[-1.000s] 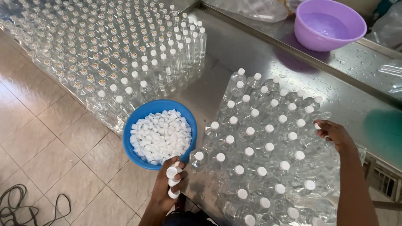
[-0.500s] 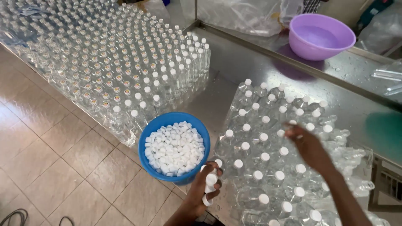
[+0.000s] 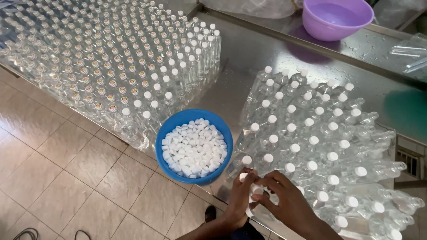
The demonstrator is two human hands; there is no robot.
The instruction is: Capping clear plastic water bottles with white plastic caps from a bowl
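Just right of a blue bowl (image 3: pixel 194 116) of white caps (image 3: pixel 194 147), the left hand (image 3: pixel 240 198) and right hand (image 3: pixel 284 200) close fingers together around one cap (image 3: pixel 256 191) atop a clear bottle (image 3: pixel 238 165) on the steel counter (image 3: pixel 249 58).

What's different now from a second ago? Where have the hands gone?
The right hand has come back from the far side of the capped bottles to the near edge, meeting the left hand, which has moved off the blue bowl's rim. Both now close around a white cap at a near bottle. The bowl of caps, the uncapped bottles and the purple bowl have not moved.
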